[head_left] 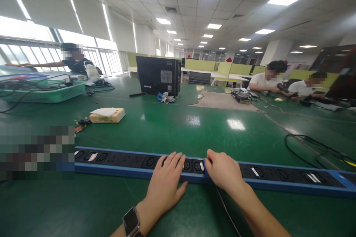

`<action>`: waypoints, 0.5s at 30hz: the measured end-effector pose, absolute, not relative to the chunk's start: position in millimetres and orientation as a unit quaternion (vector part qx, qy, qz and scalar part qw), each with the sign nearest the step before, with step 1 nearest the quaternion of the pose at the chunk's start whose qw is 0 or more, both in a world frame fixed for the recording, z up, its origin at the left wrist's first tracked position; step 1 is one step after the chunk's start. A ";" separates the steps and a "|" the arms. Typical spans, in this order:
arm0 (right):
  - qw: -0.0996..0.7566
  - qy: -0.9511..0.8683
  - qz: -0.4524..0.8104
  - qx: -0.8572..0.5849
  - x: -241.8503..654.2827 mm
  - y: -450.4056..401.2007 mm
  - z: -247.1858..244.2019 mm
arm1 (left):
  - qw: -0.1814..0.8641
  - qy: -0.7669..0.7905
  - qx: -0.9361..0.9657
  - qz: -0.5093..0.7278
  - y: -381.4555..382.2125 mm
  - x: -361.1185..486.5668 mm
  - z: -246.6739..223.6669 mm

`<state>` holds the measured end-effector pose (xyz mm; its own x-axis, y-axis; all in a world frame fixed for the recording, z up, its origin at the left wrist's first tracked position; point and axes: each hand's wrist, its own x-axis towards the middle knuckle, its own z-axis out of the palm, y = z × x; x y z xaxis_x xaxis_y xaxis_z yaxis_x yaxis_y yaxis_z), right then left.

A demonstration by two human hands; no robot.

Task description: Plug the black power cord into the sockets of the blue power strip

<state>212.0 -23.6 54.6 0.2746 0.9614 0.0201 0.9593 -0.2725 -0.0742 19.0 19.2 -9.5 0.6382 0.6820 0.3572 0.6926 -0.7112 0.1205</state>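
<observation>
A long power strip [125, 160] with a blue frame and black sockets lies across the green table before me. My left hand [167, 177] rests on its middle part, palm down, fingers stretched out, holding nothing. Just to the right, my right hand [224, 168] is closed over the sockets, around what looks like a power cord plug. A bit of blue [206, 166] shows by its fingers, and the rest of the plug is hidden. From under this hand a black cable [226, 209] runs down toward the near edge. White stickers [255, 172] mark some sockets.
Beyond the strip are a tissue pack [108, 115], gloves [166, 97] and a black computer case [159, 76]. A green basket [63, 92] of cables stands at left. Loose black cable [303, 142] lies at right. Other people sit at the table's far left and right.
</observation>
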 end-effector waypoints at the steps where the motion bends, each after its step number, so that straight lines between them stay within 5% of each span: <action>1: 0.033 -0.607 0.016 -0.794 212.6 -23.2 54.8 | 0.014 -0.380 -0.905 -0.192 18.6 19.2 -9.1; 15: 0.098 -0.574 0.049 -0.812 218.6 -25.4 52.6 | 0.039 -0.362 -0.904 -0.224 18.6 21.3 -8.2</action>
